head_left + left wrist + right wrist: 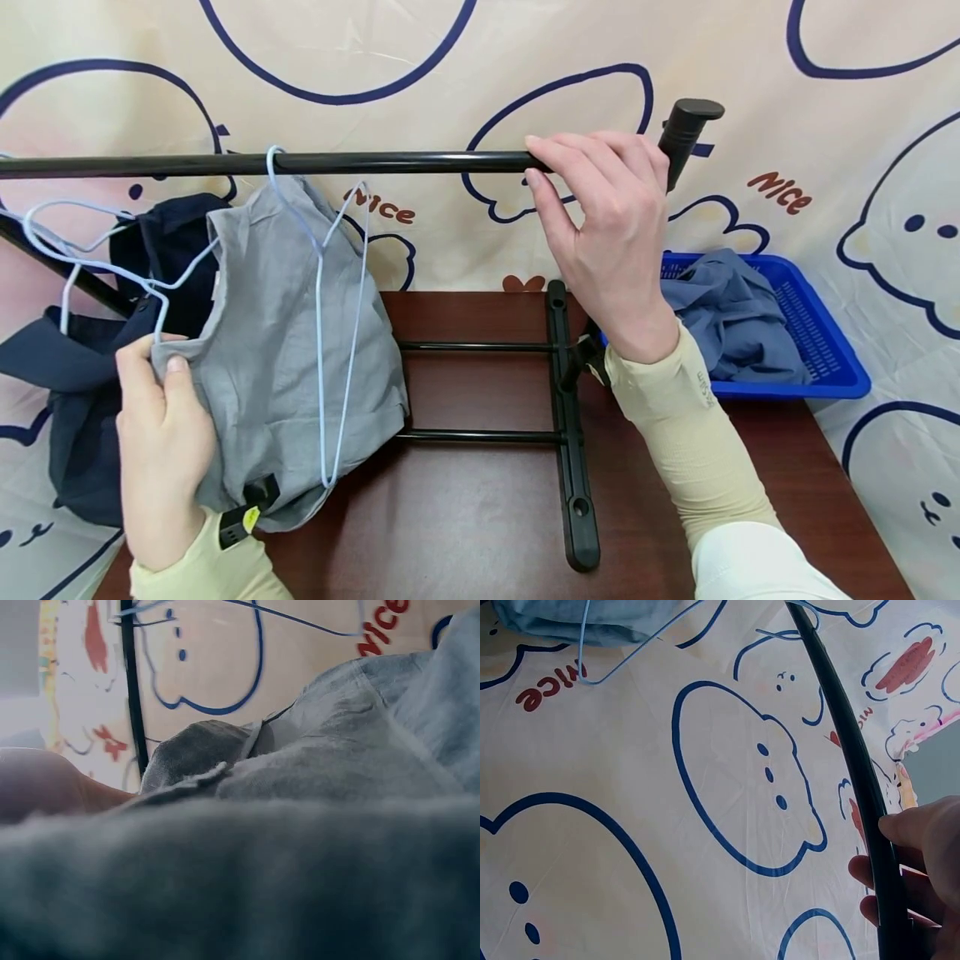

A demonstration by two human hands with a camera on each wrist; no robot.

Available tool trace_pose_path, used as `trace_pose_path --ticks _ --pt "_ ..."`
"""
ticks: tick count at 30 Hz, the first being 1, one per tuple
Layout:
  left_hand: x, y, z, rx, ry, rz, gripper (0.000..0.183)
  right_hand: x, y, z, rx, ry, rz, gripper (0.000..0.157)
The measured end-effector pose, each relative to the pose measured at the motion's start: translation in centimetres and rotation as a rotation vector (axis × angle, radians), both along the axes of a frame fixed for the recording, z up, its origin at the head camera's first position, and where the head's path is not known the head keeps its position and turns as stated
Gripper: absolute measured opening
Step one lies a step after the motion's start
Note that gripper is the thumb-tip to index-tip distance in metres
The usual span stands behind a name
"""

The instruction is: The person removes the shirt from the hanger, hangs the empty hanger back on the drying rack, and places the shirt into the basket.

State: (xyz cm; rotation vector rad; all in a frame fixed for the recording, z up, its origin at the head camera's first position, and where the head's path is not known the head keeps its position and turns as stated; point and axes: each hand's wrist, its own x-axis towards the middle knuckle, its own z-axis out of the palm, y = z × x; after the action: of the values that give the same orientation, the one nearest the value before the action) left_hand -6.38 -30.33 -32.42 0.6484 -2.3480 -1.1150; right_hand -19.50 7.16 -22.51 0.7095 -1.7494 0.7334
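Note:
My left hand pinches the edge of a grey garment between thumb and fingers, close to the end of a light blue wire hanger. Another light blue hanger hooks over the black rail and hangs in front of the grey cloth. In the left wrist view, grey fabric fills much of the picture and hides the fingertips. Toward the rail's right end, my right hand grips it. The right wrist view has the thumb and fingers on opposite sides of the rail.
A dark navy garment hangs at the left. The rack's black base stands on a brown table. At the right, a blue plastic basket holds a crumpled blue-grey cloth. Behind everything hangs a printed curtain.

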Motion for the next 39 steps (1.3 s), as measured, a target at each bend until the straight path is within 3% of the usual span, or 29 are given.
trace_pose_path --ticks 7,15,28,34,39 --pt "-1.3 -1.0 -1.9 0.049 -0.068 -0.104 0.041 0.0 0.0 0.0 0.003 -0.004 -0.001 0.024" --pt "-3.2 -1.6 -4.5 -0.01 -0.112 -0.221 0.044 0.0 0.0 0.0 0.0 -0.007 0.002 0.023" --pt "-5.5 -1.2 -8.1 -0.021 -0.139 -0.439 0.04 0.0 0.0 0.0 -0.008 0.005 0.012 0.023" --pt "-6.3 -0.6 -9.2 -0.082 -0.225 -0.579 0.042 0.0 0.0 0.0 -0.007 0.004 0.013 0.023" --pt "-6.7 0.8 -9.7 -0.213 -0.356 -0.55 0.049 0.0 0.0 0.0 -0.005 -0.001 0.008 0.024"
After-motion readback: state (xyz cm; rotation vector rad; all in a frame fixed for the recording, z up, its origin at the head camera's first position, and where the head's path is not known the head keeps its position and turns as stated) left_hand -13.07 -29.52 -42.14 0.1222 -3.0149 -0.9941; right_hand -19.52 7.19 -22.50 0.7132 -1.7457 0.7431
